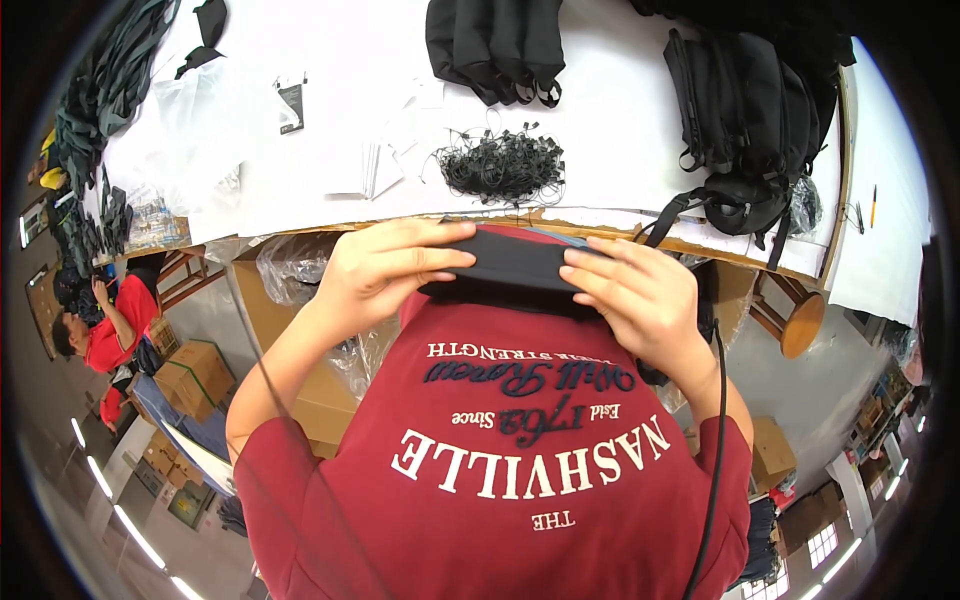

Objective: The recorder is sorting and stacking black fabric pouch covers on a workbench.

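A black fabric piece, perhaps a pouch [515, 265], is held level in front of my chest, at the near edge of the table. My left hand [385, 268] grips its left end, fingers over the front face. At the other end my right hand [640, 295] holds it in the same way. Its underside and the thumbs are mostly hidden. Just beyond it on the table lies a tangled heap of black looped strings [505, 168] with small tabs. Several similar black fabric pieces [495, 45] lie side by side farther back.
Black backpacks [750, 110] crowd the table's right side, a strap hanging over the edge. Clear plastic bags [200, 130] and dark straps [110, 80] lie at the left. Below are a cardboard box [325, 400] and a wooden stool [803, 325]. A person in red [125, 325] is at far left.
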### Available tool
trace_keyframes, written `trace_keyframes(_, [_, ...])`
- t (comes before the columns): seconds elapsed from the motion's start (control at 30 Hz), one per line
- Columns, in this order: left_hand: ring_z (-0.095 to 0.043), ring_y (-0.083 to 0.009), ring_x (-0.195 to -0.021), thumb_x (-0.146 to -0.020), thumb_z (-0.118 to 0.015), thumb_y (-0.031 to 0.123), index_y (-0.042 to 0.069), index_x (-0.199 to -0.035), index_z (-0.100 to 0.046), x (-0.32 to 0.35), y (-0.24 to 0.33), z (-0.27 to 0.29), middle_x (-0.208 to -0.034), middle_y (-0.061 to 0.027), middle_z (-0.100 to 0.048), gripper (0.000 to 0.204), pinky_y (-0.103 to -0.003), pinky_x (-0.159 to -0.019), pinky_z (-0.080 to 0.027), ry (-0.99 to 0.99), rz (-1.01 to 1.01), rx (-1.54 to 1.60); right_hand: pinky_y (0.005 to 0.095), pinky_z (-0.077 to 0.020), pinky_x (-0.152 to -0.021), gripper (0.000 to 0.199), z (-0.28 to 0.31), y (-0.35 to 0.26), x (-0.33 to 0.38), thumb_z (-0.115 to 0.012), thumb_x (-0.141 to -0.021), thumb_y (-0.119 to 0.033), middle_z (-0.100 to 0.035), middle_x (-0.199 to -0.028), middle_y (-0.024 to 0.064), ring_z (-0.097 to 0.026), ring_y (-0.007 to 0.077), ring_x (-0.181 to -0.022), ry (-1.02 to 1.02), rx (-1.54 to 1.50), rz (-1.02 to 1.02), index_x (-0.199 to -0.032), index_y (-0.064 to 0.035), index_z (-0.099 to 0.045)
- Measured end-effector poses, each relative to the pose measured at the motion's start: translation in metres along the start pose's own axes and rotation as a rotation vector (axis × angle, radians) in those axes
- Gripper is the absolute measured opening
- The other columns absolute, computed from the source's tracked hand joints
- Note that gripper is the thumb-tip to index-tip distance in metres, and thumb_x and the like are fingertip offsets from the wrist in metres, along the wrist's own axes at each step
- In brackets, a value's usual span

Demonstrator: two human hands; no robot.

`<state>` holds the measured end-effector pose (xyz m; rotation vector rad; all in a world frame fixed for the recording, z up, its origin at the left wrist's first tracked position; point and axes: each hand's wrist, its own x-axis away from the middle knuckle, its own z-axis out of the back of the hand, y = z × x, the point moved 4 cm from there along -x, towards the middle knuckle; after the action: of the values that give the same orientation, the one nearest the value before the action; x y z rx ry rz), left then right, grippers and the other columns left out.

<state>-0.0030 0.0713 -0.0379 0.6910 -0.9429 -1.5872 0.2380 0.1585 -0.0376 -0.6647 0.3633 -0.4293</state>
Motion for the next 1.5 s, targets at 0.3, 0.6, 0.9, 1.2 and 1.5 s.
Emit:
trace_keyframes(0.3, [-0.057,-0.0147,-0.111,-0.096,-0.058,0.020,0.001,-0.133,-0.051,-0.008,-0.062,-0.002,-0.127,-0.0090,-0.059,0.042,-0.029,-0.099,-0.042,0.216,0.436,0.635,0.0203,-0.0493,-0.068,0.043,-0.033,0.045,0.012,-0.062,-0.092,-0.013,-0.065,-0.110,0.0069,-0.064,0.0077,-0.077,-0.103,-1.161,-0.844,-0.133,-0.0029,-0.054])
trace_keyframes(0.6, [-0.049,-0.0255,-0.115,-0.080,-0.073,0.028,0.010,-0.123,-0.057,-0.011,-0.024,-0.004,-0.120,-0.0096,-0.058,0.049,-0.038,-0.098,-0.036,0.635,0.038,-0.158,0.0293,-0.0540,-0.065,0.025,-0.071,0.072,0.033,-0.069,-0.088,-0.024,-0.066,-0.087,0.0064,-0.064,0.0206,-0.073,0.124,-1.843,-1.287,-0.102,-0.0046,-0.063])
trace_keyframes(0.9, [-0.051,-0.0261,-0.095,-0.065,-0.083,0.031,0.009,-0.098,-0.062,-0.050,0.028,-0.066,-0.099,-0.0050,-0.057,0.045,-0.038,-0.081,-0.038,0.348,-0.178,-0.467,0.0269,-0.0562,-0.062,0.021,-0.083,0.051,0.016,-0.059,-0.095,-0.022,-0.067,-0.087,0.0068,-0.066,0.0168,-0.074,0.257,-1.907,-1.290,-0.105,-0.0039,-0.060])
trace_keyframes(1.2, [-0.055,-0.0187,-0.083,-0.063,-0.080,0.014,0.013,-0.096,-0.070,-0.050,0.027,-0.060,-0.085,0.0020,-0.060,0.034,-0.032,-0.074,-0.040,0.327,-0.384,-0.376,0.0290,-0.0564,-0.080,0.019,-0.078,0.041,0.018,-0.061,-0.094,-0.020,-0.063,-0.093,0.0046,-0.064,0.0131,-0.084,0.264,-1.907,-1.286,-0.104,-0.0033,-0.057])
trace_keyframes(1.5, [-0.062,-0.0200,-0.087,-0.070,-0.078,0.006,0.009,-0.085,-0.069,-0.049,0.035,-0.043,-0.084,-0.0008,-0.068,0.018,-0.032,-0.081,-0.039,0.455,-0.220,-0.213,0.0355,-0.0574,-0.079,0.023,-0.076,0.041,0.022,-0.063,-0.093,-0.020,-0.064,-0.094,0.0064,-0.065,0.0170,-0.086,0.250,-1.998,-1.236,-0.109,-0.0038,-0.059])
